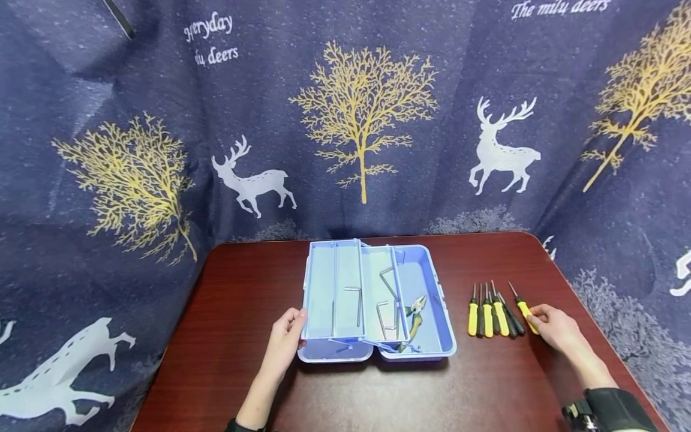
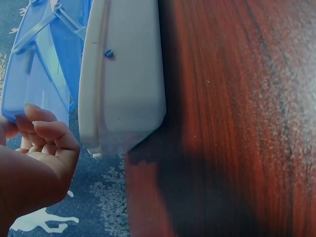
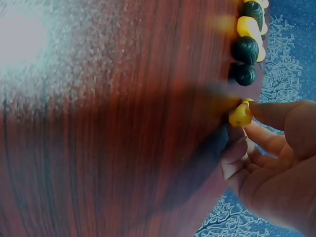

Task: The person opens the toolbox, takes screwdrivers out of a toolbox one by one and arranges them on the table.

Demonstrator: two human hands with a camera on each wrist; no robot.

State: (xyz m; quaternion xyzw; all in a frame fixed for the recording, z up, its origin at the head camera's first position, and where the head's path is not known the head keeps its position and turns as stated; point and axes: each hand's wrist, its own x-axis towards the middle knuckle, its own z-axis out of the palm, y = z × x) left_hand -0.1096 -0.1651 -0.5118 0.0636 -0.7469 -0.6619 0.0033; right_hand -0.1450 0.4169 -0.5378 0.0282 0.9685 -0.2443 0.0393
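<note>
On the table lies an opened blue toolbox (image 1: 444,312) with its trays (image 1: 318,288) spread to the left. My left hand (image 1: 287,333) grips the outer edge of the left tray, and the left wrist view shows the curled fingers at its corner. Over on the right, my right hand (image 1: 558,329) pinches the handle of a yellow screwdriver (image 1: 525,311). Beside it, several yellow and black screwdrivers (image 1: 488,318) lie in a row. In the right wrist view the pinched screwdriver's handle end (image 3: 240,117) shows between thumb and fingers.
Several hex keys (image 1: 358,303) lie in the trays. A pair of pliers (image 1: 415,321) rests in the toolbox's deep compartment. The dark red table (image 1: 243,288) has a patterned blue curtain (image 1: 324,204) behind it and at both sides.
</note>
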